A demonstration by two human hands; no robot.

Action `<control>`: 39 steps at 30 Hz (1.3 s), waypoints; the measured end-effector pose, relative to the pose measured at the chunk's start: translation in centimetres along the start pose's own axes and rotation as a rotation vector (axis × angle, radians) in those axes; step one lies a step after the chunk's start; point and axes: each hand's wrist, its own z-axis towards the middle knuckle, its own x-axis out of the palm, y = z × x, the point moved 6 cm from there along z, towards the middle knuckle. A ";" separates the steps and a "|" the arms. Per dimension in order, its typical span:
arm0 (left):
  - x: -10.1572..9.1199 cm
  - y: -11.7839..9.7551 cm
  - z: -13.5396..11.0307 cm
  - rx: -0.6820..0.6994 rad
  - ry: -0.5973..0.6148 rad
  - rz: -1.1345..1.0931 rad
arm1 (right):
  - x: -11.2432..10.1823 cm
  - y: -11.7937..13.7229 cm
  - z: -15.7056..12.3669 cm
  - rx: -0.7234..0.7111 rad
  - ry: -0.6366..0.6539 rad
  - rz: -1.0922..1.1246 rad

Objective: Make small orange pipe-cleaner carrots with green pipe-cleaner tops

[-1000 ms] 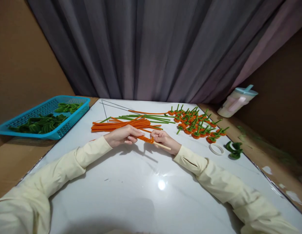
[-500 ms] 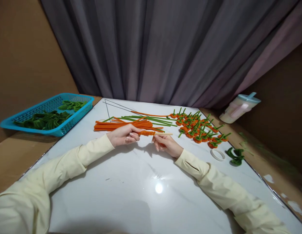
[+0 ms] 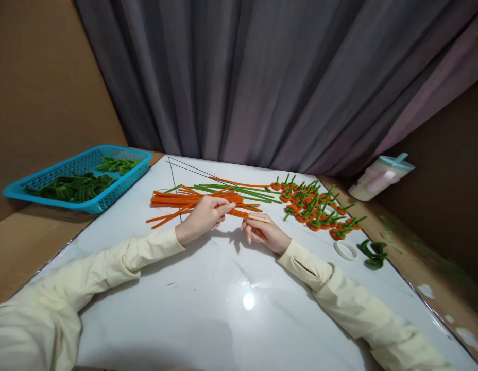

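An orange pipe cleaner (image 3: 239,213) is wound in a tight coil round a thin wooden stick (image 3: 259,218) above the table. My left hand (image 3: 204,216) pinches the coil's left end between thumb and fingers. At the other end, my right hand (image 3: 269,233) grips the bare part of the stick, its fingers partly curled. Behind my left hand lies a bundle of orange pipe cleaners (image 3: 185,199), with a couple of strands (image 3: 161,218) jutting out left. Green pipe cleaners (image 3: 258,192) lie just beyond.
Several orange bundles with green stems (image 3: 308,203) stand at the back right. Near them are a white ring (image 3: 345,251) and curled green pieces (image 3: 374,254). A blue basket (image 3: 100,205) with green pieces sits left, a lidded cup (image 3: 380,178) right. Thin dark wires (image 3: 185,163) lie at the back.
The coil and stick have tilted, the right end now lower. Orange strands now jut out left of my left hand. My left hand has turned slightly, and more of the stick lies against my right hand.
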 end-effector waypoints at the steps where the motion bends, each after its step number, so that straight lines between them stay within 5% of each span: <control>1: 0.0 -0.5 -0.2 0.116 -0.043 0.135 | 0.0 0.0 0.0 0.000 -0.002 0.006; 7: 1.2 -2.8 -3.0 0.979 -0.238 0.701 | 0.1 -0.3 0.0 0.020 -0.003 0.034; 13: 2.5 -2.4 -3.7 1.237 -0.185 1.224 | -0.1 -0.6 0.3 0.028 -0.034 -0.042; 16: 2.7 -2.4 -3.4 1.156 -0.101 1.315 | -0.2 -0.6 0.2 0.000 -0.095 -0.125; 22: 2.3 -1.8 -2.0 0.718 0.168 1.199 | 0.2 1.2 -0.3 -0.149 -0.215 -0.599; 26: 1.6 -2.3 -1.7 0.601 0.235 0.958 | 2.7 2.9 -1.1 -0.374 0.075 -1.474; 29: 1.1 -3.2 -1.5 0.580 0.275 0.858 | 3.6 3.8 -1.8 -0.484 0.208 -1.843; 33: 0.1 -4.2 -0.9 0.491 0.303 0.735 | 4.1 5.5 -2.5 -0.599 0.209 -1.823; 39: -0.6 -2.2 0.4 0.129 0.461 0.364 | 2.8 5.8 -1.8 -0.453 0.216 -1.275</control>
